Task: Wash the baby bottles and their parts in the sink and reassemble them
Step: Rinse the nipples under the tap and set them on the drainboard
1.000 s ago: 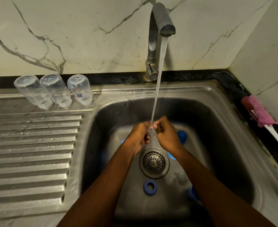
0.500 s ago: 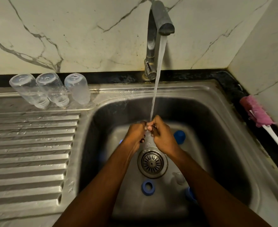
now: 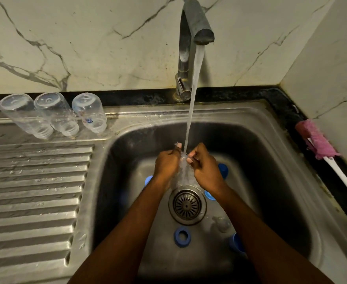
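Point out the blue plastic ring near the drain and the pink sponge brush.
blue plastic ring (image 3: 182, 244): head view, its lower rim.
pink sponge brush (image 3: 315, 140): head view, its sponge head.

Single head cam, worn high, looked fwd & down, close over sink (image 3: 270, 140), tap (image 3: 191, 37) straight ahead.

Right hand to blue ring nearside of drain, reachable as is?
Probably yes, once freed. The blue ring lies uncovered on the sink floor, close to the person. But the right hand is pinching a clear piece under the water stream with the left hand, so it must let go first.
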